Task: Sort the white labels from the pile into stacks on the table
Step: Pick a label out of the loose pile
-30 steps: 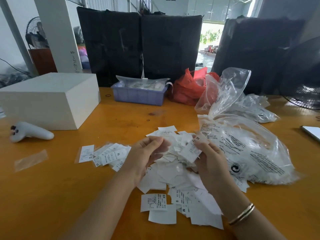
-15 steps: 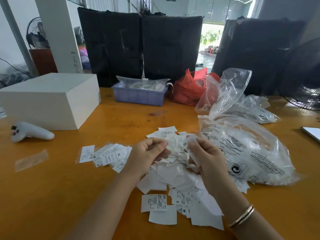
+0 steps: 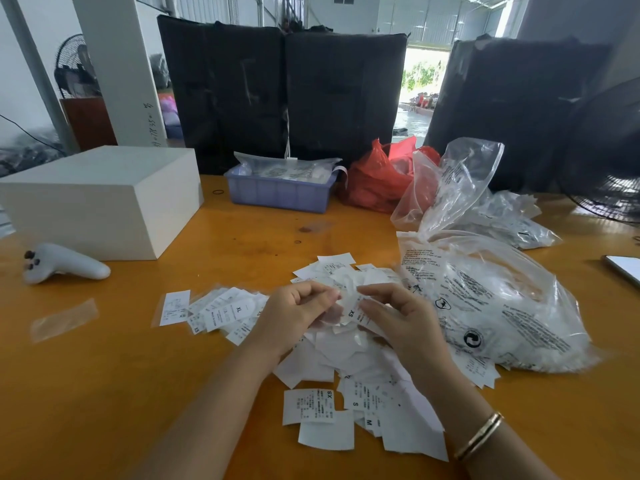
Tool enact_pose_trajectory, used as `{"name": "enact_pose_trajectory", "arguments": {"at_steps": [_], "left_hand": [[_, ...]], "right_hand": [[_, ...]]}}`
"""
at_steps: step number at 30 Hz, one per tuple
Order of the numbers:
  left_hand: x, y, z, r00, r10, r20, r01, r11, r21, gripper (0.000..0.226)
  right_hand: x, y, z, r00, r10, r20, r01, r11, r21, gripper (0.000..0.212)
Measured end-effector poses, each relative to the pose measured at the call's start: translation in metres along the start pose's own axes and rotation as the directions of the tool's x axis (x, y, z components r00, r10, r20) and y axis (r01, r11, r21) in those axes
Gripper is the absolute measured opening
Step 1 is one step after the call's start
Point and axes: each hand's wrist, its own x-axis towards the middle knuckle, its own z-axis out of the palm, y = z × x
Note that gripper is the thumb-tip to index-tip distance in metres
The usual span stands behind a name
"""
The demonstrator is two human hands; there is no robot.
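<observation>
Two hands meet over a loose pile of white labels (image 3: 349, 358) on the glossy orange tabletop (image 3: 104, 393). The left hand (image 3: 294, 313) has its fingers curled, pinching thin papery labels; the right hand (image 3: 398, 318) pinches a flat rectangular label (image 3: 352, 311) printed "SX" between thumb and fingers. A gold bangle (image 3: 479, 435) circles the right wrist. Just left of the left hand lies a fanned stack of labels (image 3: 225, 311) in clear film, one marked "XL". Touching the pile's right edge sits a crinkled, transparent plastic bag (image 3: 491, 299) with black print. Farther back stand a smooth white box (image 3: 100, 199), a ribbed lilac plastic tray (image 3: 280, 194) and a red plastic bag (image 3: 374, 181). A rounded white controller (image 3: 65, 263) lies near the box.
</observation>
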Motion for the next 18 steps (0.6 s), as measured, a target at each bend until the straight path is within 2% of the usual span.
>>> {"name": "enact_pose_trajectory", "arguments": {"at_steps": [3,7,11,14,16,18], "left_hand": [[-0.0006,0.0003,0.0012,0.999,-0.03,0.044,0.032,0.999,-0.037,0.01],[-0.0022,0.0003,0.0028,0.992,-0.055,0.117,0.06,0.997,-0.042,0.022],[0.0002,-0.0021,0.0027,0.995,-0.052,0.079,0.059,0.995,-0.086,0.018],[0.0026,-0.0025,0.0015,0.999,-0.052,0.001,0.051,0.981,-0.189,0.019],[0.0035,-0.0022,0.0009,0.998,-0.054,-0.035,0.043,0.966,-0.253,0.02],[0.0039,-0.0024,0.0007,0.998,-0.044,-0.044,0.032,0.968,-0.25,0.019]], "right_hand": [[-0.0008,-0.0023,0.0022,0.999,0.028,0.021,-0.029,0.996,0.081,0.032],[-0.0022,-0.0024,0.0034,0.998,0.017,0.056,-0.02,0.999,0.051,0.034],[-0.0002,0.0002,0.0041,0.998,0.024,0.054,-0.027,0.998,0.052,0.041],[0.0023,0.0039,0.0013,0.989,0.14,0.053,-0.149,0.949,0.278,0.048],[0.0024,0.0045,-0.0014,0.972,0.205,0.113,-0.234,0.885,0.403,0.038],[0.0024,0.0034,-0.002,0.959,0.25,0.136,-0.284,0.879,0.383,0.016]]}}
